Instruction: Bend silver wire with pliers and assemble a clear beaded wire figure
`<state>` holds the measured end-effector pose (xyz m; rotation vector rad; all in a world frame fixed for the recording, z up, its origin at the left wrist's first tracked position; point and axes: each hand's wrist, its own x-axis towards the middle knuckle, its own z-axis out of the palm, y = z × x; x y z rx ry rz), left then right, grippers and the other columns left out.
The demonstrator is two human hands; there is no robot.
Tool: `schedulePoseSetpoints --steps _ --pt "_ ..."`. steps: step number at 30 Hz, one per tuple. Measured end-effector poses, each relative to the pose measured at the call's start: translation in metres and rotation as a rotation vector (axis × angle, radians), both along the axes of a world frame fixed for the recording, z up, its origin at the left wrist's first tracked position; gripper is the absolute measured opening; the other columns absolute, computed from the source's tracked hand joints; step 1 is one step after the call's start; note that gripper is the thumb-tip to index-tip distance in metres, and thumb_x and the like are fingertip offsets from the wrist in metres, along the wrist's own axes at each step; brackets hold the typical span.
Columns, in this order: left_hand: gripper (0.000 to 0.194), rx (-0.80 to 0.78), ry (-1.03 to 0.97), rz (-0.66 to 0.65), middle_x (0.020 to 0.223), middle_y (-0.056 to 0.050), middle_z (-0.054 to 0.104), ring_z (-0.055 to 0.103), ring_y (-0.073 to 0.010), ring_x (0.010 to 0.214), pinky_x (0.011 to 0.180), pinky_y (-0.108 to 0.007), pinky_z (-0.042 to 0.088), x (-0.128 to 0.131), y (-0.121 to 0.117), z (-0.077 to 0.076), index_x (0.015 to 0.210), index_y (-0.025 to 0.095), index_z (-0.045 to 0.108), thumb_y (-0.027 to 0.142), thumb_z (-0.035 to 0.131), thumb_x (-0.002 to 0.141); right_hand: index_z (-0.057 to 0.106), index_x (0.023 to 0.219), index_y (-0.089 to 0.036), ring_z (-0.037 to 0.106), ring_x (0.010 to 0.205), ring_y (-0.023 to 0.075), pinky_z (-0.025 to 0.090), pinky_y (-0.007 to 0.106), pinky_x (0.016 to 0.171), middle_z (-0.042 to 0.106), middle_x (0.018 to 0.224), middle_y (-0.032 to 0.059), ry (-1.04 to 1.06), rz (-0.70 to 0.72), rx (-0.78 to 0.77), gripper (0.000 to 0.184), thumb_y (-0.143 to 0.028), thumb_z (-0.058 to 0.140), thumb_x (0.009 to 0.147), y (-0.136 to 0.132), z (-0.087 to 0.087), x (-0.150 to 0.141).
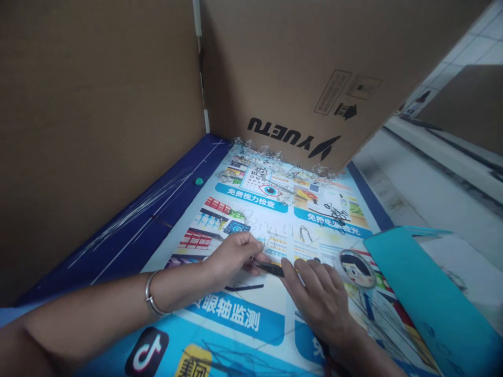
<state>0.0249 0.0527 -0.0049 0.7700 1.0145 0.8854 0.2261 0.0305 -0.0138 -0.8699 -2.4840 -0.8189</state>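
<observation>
My right hand (320,293) is closed around a pair of pliers (271,268), whose dark jaws point left. Below that wrist a bit of dark and red handle shows. The fingers of my left hand (238,256) are pinched together at the tip of the jaws; whatever they hold is too small and hidden to make out. A metal bangle (149,296) circles the left wrist. Just beyond both hands lie bent U-shaped wires (304,234) on a printed poster (251,288). Thin straight wires (220,361) are scattered near the front edge.
Tall cardboard panels (275,68) wall off the back and left. A heap of small bent wire pieces (271,155) lies along the back, with dark wire pieces (336,213) nearer. Long wires (137,209) and a green lump (198,181) sit left. A turquoise box (432,298) stands right.
</observation>
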Motion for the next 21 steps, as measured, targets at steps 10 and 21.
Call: schedulePoseSetpoints --steps 10,21 --pt "0.02 -0.055 -0.023 -0.016 0.067 -0.002 0.063 0.066 -0.0159 0.058 0.052 -0.024 0.049 0.0022 -0.0031 -0.0002 0.072 0.016 0.046 0.03 0.059 0.077 0.06 0.106 -0.014 0.053 0.085 0.0228 0.037 0.038 0.076 0.062 0.089 0.0086 0.003 0.008 0.056 0.022 -0.013 0.052 0.085 -0.001 0.002 -0.0032" --pt "0.02 -0.064 -0.068 -0.028 0.058 0.0 0.058 0.061 -0.012 0.05 0.051 -0.023 0.046 0.0046 -0.0044 0.0031 0.067 0.016 0.046 0.026 0.056 0.081 0.058 0.107 -0.016 0.053 0.085 0.0229 0.037 0.038 0.075 0.062 0.089 0.0087 -0.024 0.001 0.003 0.025 -0.012 0.053 0.083 0.0002 0.0008 -0.0022"
